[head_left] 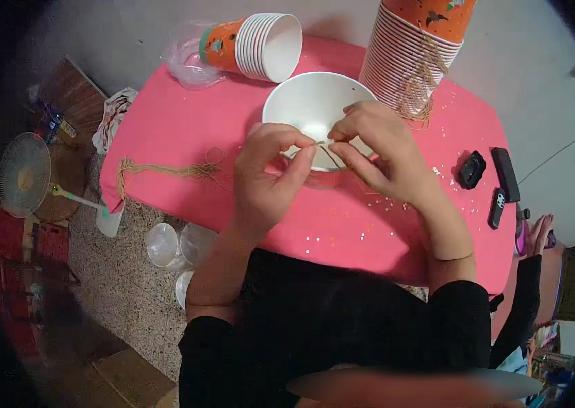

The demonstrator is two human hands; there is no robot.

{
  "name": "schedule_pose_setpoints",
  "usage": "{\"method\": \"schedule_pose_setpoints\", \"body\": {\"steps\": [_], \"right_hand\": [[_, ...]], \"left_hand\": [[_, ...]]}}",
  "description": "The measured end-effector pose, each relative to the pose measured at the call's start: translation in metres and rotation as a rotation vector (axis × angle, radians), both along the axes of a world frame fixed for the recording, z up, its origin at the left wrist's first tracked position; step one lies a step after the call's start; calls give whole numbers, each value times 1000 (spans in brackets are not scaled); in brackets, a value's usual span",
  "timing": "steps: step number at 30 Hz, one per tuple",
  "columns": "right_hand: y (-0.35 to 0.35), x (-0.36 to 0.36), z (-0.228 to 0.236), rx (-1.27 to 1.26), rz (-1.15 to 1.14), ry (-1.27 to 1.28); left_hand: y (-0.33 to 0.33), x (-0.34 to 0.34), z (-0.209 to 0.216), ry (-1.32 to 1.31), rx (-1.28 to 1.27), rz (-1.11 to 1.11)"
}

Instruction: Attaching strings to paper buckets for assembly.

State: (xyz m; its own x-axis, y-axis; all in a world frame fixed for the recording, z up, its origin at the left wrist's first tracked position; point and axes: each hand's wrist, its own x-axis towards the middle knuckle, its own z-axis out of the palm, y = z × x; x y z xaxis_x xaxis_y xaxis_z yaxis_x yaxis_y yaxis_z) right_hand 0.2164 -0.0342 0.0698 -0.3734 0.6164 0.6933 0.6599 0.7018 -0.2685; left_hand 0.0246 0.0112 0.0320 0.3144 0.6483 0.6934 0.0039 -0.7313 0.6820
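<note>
In front of me on the pink-covered table, a large white paper bucket [311,95] has its open mouth facing me. My left hand [270,170] pinches a thin tan cord [332,156] between thumb and fingertip at the bucket's near rim. Opposite it, my right hand [383,146] is closed on the same cord, thumb against fingers. The fingertips of both hands almost meet, and a short piece of cord slants down between them. Whether the cord passes through the bucket wall, I cannot tell.
A tall stack of buckets [396,58], draped with tan cords [423,81], stands back right. Another stack [250,51] lies back left by a plastic bag [189,58]. More cords [165,168] lie left. Black objects [505,173] and small white dots are right. Another person's hand [539,234] shows far right.
</note>
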Motion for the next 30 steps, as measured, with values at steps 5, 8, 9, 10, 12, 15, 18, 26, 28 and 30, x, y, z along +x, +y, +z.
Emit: {"method": "schedule_pose_setpoints", "body": {"steps": [5,8,9,10,12,15,18,26,28,30], "right_hand": [[0,-4,-1,-42,56,-50],[1,-6,-1,118,3,-187],[1,-7,-1,117,2,-185],[1,-8,-2,219,-25,-231],[-1,-9,-2,318,-54,-274],[-7,-5,12,446,-114,-273],[-7,5,15,557,-197,-272],[-9,15,24,527,-197,-132],[-10,12,24,517,-178,-117],[-10,10,24,495,-159,-101]], "left_hand": [[0,-3,-4,-44,-34,-21],[1,-7,-6,16,29,22],[1,-8,-7,86,137,76],[1,-9,-8,88,135,75],[1,-11,-10,127,91,107],[3,-16,-13,161,80,151],[8,-18,-22,200,73,150],[6,-18,-18,200,62,161],[7,-20,-20,218,83,176],[8,-21,-22,215,121,174]]}}
